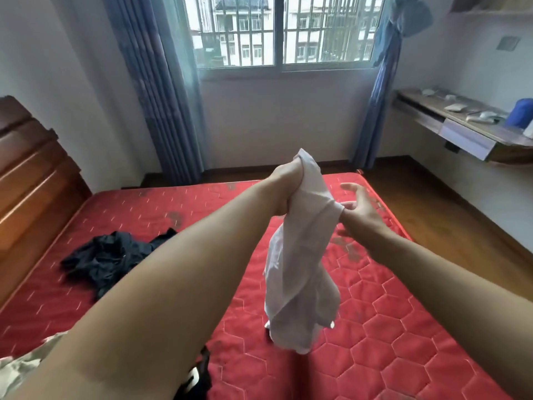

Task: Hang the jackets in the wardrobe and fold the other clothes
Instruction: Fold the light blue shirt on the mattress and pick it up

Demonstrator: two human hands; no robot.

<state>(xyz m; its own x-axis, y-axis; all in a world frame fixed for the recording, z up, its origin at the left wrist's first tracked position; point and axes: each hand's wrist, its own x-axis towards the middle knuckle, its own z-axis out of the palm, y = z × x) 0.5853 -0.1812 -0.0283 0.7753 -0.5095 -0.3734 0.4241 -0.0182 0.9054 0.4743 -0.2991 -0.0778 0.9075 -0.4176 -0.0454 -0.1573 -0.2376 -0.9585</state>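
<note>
My left hand (284,184) grips the top of a white garment (300,272) and holds it up over the red mattress (383,307). The cloth hangs down bunched, its lower end near the mattress. My right hand (360,204) is beside it on the right, fingers spread, with a fold of the white cloth touching its wrist. A crumpled black garment (109,258) lies on the left part of the mattress. A camouflage-patterned cloth (26,362) shows at the bottom left, and another dark item (199,376) lies under my left forearm.
A wooden headboard (31,174) stands at the left. Blue curtains (161,90) frame a barred window (282,30) ahead. A wall-mounted desk (461,131) with small items and a blue object (519,112) is at the right. Wooden floor (432,209) runs beside the bed.
</note>
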